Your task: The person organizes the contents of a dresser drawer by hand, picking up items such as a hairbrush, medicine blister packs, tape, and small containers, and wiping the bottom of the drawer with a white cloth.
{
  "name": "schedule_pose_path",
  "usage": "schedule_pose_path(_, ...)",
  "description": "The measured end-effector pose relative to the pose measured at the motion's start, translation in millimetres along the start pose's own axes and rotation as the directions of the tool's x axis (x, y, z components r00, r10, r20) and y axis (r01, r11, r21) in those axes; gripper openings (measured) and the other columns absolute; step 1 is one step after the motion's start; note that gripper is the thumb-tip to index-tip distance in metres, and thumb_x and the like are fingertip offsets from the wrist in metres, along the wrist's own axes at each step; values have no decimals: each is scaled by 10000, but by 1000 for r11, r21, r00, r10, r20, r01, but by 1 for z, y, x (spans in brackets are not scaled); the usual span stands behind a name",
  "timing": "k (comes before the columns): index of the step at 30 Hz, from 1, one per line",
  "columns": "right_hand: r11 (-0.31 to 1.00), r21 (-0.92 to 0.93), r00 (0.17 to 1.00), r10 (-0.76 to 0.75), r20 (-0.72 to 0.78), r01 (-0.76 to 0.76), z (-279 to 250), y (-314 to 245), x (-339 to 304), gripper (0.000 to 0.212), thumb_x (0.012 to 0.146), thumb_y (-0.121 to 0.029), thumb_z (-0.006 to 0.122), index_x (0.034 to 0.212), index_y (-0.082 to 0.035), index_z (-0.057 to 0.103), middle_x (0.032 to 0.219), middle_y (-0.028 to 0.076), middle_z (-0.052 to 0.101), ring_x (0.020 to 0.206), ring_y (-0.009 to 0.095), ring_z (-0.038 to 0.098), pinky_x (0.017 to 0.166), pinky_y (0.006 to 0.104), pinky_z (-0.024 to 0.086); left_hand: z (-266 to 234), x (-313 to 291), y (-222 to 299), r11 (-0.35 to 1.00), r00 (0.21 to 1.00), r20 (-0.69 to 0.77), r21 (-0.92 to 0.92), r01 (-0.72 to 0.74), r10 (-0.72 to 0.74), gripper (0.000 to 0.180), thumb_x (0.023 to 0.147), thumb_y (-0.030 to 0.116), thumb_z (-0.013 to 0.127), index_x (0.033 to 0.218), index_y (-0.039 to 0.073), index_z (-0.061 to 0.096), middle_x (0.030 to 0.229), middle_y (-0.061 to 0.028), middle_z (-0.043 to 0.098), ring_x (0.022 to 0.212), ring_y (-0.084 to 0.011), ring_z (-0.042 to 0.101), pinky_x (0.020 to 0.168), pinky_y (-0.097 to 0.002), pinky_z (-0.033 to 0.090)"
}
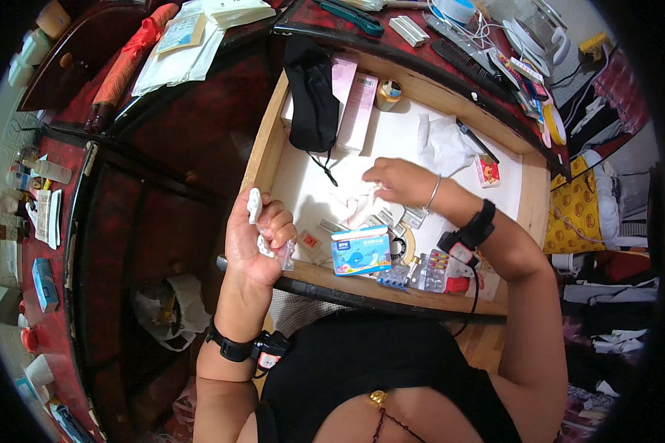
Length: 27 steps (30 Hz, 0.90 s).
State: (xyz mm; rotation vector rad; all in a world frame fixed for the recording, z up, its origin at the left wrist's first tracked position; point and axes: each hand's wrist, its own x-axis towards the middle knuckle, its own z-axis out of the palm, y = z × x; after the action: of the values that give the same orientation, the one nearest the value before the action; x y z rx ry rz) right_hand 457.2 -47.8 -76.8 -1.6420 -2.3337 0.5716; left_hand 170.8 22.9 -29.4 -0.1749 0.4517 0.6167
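Note:
An open wooden drawer (533, 214) with a white bottom lies in front of me. My left hand (245, 240) is closed at its near left corner, gripping crumpled white pieces (255, 205) and a small clear plastic bag (286, 255). Inside the drawer, my right hand (405, 183) bends its fingers together over a whitish item (362, 203) that I cannot make out. Below that hand stands a blue and white box (360, 251), near blister packs (434, 272) and small flat packets. A black cloth pouch (310, 103) with a cord lies at the far left, against pink boxes (358, 111).
A small gold-lidded jar (389, 94), crumpled clear plastic (442, 144) and a red packet (488, 170) also lie in the drawer. Combs (462, 59) and cables crowd the dark red top behind. A red cloth-wrapped roll (129, 66) and papers (181, 52) rest at left.

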Motion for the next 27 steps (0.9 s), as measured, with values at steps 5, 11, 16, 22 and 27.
schedule_pose_path(5, 989, -142, 999, -43, 30, 47, 13, -2, -2, 184, 750, -94, 595, 922, -30, 606, 820, 117, 533, 751, 286, 566, 675, 365, 479, 0, 4, -1, 1000, 999, -26, 6, 22, -22, 263, 880, 250, 513, 703, 56, 500, 519, -5, 344, 428, -110, 308, 371, -240, 259)
schedule_pose_path(11, 961, -276, 996, 5, 84, 18, 22, -4, 1, 107, 723, -99, 555, 765, 0, 554, 798, 137, 542, 733, 287, 578, 665, 361, 493, -1, 4, 0, 999, 999, -5, 10, 42, -41, 259, 884, 238, 508, 697, 59, 497, 520, -9, 351, 432, -113, 313, 378, -238, 263)
schedule_pose_path(16, 961, -163, 961, 244, 129, -222, -26, 0, -4, 144, 732, -94, 579, 821, 16, 554, 834, 185, 578, 802, 343, 573, 740, 397, 465, -2, 5, -6, 996, 996, -1, 22, 84, -84, 272, 895, 252, 518, 746, 26, 541, 542, -5, 367, 454, -100, 313, 386, -234, 247)
schedule_pose_path(22, 789, -569, 917, 373, 143, -232, -75, -34, -1, 184, 697, -81, 628, 852, 14, 603, 768, 171, 615, 779, 321, 617, 685, 405, 492, 9, 6, -16, 990, 991, -101, 102, 95, -85, 200, 852, 211, 606, 928, 34, 551, 558, 12, 393, 439, -83, 336, 380, -214, 267)
schedule_pose_path(27, 743, -577, 738, 590, 327, -339, -106, -50, -3, 219, 703, -212, 661, 761, -1, 672, 769, 197, 634, 741, 316, 626, 667, 395, 492, 12, 2, -22, 986, 990, -109, 128, 104, -90, 196, 848, 161, 607, 962, 14, 547, 562, -1, 390, 442, -78, 326, 379, -214, 266)
